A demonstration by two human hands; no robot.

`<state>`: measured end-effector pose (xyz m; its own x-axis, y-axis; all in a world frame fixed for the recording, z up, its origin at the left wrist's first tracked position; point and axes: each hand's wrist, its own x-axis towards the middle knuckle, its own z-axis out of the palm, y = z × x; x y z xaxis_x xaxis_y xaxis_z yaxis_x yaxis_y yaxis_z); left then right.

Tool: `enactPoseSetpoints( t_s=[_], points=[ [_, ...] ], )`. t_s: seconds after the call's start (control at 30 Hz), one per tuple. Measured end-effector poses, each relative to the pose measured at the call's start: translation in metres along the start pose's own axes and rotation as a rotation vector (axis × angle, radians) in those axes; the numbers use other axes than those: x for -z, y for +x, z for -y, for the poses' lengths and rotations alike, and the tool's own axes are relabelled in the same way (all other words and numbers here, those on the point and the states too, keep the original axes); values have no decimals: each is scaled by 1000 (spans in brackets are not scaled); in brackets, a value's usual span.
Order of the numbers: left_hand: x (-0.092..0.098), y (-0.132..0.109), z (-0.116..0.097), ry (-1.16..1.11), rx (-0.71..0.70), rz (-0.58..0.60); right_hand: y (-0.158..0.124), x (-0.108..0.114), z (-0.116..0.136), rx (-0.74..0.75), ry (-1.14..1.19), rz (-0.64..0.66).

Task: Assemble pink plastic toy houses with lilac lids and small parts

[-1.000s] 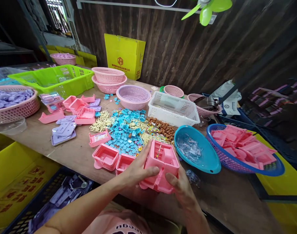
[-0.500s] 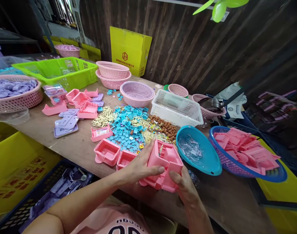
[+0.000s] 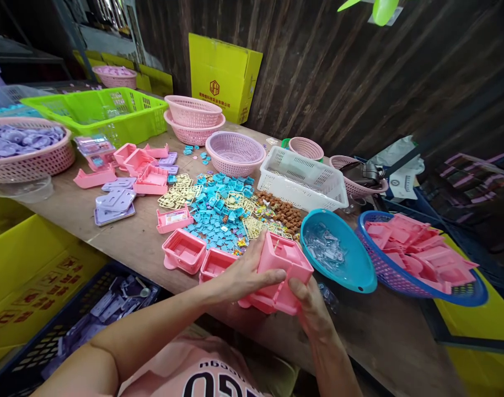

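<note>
Between my two hands, above the table's front edge, is a pink plastic box (image 3: 284, 264) made of hollow parts. My left hand (image 3: 252, 270) grips its left side, thumb laid across the front. On the right, my right hand (image 3: 312, 300) presses its thumb to the lower corner, its other fingers hidden behind. Left of the box, two open pink trays (image 3: 185, 251) stand on the table, one partly behind my left wrist. Just beyond lie a heap of small blue plastic pieces (image 3: 219, 212) and cream-coloured frames (image 3: 180, 193).
A teal basin (image 3: 362, 278) with clear parts and a blue basket (image 3: 462, 298) of pink panels stand right. Behind are a white basket (image 3: 304, 190) and brown pieces (image 3: 283, 212). Purple plates (image 3: 115, 199), pink parts (image 3: 140, 165) and a green crate (image 3: 123, 127) lie left.
The pink box has tilted in my hands, so its front wall shows more and its inside less. My grip stays on it. The whole view has shifted slightly.
</note>
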<state>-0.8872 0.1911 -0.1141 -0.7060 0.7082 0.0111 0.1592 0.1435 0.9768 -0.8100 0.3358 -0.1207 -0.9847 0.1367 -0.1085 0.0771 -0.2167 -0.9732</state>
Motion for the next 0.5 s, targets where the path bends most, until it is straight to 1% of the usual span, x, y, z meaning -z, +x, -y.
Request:
enactPoseSetpoints(
  t_s=[0.17,0.33,0.5],
  points=[
    [-3,4,-6,7,17,-1,-2,0,0,-22,58,-23],
    [-8,6,-7,-29,24,-12,-3,5,-6,-13,13,-40],
    [-11,7,-5,-87,13,-19,-5,2,-2,-14,-2,-75]
  ],
)
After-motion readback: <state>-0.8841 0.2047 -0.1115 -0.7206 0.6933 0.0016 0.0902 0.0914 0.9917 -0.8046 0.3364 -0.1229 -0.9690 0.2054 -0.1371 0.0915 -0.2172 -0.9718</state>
